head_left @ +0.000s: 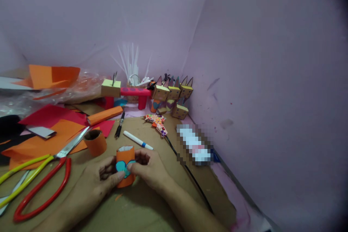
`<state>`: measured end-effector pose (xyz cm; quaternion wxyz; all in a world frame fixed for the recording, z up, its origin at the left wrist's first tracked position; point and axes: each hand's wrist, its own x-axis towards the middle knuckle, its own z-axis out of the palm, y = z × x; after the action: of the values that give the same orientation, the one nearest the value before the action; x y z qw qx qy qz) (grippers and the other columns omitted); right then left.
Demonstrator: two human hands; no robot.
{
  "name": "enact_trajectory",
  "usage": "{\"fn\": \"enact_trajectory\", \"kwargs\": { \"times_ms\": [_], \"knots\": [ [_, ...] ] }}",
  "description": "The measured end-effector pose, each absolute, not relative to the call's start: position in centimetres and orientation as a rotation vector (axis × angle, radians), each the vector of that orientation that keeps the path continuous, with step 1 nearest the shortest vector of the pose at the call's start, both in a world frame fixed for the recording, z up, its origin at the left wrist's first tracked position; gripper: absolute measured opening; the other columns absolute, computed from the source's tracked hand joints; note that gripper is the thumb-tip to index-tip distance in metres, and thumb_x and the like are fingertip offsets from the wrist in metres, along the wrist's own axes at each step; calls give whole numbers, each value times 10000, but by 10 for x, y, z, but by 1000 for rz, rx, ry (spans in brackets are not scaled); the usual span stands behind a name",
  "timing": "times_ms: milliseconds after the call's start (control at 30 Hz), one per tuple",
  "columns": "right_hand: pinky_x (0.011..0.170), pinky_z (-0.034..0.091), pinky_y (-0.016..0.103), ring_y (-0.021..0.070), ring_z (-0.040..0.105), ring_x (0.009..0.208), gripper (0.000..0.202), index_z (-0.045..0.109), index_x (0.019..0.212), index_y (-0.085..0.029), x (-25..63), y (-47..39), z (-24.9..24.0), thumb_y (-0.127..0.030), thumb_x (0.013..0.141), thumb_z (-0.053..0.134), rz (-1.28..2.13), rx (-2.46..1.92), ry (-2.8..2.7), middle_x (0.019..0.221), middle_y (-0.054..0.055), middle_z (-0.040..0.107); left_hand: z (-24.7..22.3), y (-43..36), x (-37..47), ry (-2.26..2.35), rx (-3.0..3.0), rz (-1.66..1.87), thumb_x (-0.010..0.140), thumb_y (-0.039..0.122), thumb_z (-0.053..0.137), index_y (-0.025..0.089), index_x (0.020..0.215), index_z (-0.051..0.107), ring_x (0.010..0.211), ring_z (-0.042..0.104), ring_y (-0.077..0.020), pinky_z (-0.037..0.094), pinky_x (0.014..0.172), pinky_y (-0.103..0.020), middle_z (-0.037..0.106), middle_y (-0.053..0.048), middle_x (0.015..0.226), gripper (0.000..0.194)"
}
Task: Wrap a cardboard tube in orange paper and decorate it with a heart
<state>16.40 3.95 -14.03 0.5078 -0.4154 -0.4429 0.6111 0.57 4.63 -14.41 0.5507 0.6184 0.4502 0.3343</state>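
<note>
Two hands work over a brown cardboard sheet [152,210], whose right edge runs slantwise down to a pink-stained surface beside the pale wall [266,79]. Plain cardboard shows between the forearms, and another stretch lies between the right forearm and the black cord [190,175], giving elbow room on that side. Room is tighter on the left, where scissors [65,159] with one yellow and one red handle lie beside the left forearm, blades pointing away over orange paper [61,136]. A second orange tube [97,145] stands just beyond the left hand, near the blade tips. Past the hands, a white marker [138,140] with a blue band and a black pen [120,125] lie apart from each other. Farther back, small cardboard heads [174,93] with pointed ears sit close to the wall.

Pixelation covers a white packet [194,144] at the right, so its print cannot be read; a pinkish patch shows through. A mark on the scissors near the pivot is too small to make out.

The orange tube [125,156] is upright between the hands, touching both. The left hand [102,179] grips its left side, thumb low on the blue heart [121,166]. The right hand [150,168] grips the other side, thumb pressed on the heart's right half, fingers curled behind.
</note>
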Motion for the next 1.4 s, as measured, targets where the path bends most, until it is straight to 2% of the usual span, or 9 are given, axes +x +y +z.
{"fn": "enact_trajectory", "kwargs": {
  "times_ms": [600, 800, 967, 1400],
  "knots": [
    [684, 494, 287, 153, 638, 639, 241, 710, 773, -175, 165, 38, -138, -182, 534, 674, 1456, -1016, -1087, 716, -2, 709, -147, 45, 6, 1087, 1498, 791, 717, 402, 640, 217, 1039, 630, 942, 648, -227, 544, 781, -263, 705, -2, 1008, 371],
    [656, 489, 276, 145, 624, 613, 218, 710, 744, -180, 165, 39, -138, -186, 530, 663, 1466, -1033, -1078, 685, -7, 699, -145, 45, 6, 1067, 1493, 774, 711, 427, 641, 218, 993, 644, 931, 651, -237, 546, 775, -270, 721, -2, 925, 352],
    [683, 488, 281, 150, 630, 637, 241, 714, 761, -196, 165, 37, -135, -176, 528, 655, 1479, -1004, -1071, 708, -10, 706, -145, 45, 8, 1051, 1486, 786, 720, 419, 637, 223, 980, 647, 912, 654, -222, 538, 791, -267, 715, -1, 946, 326],
    [678, 498, 286, 159, 645, 649, 257, 718, 766, -181, 165, 38, -136, -168, 514, 672, 1470, -1017, -1056, 710, -5, 717, -140, 43, 8, 1090, 1517, 798, 716, 412, 638, 244, 1032, 646, 950, 647, -228, 536, 796, -262, 705, -5, 1019, 358]
  ]
}}
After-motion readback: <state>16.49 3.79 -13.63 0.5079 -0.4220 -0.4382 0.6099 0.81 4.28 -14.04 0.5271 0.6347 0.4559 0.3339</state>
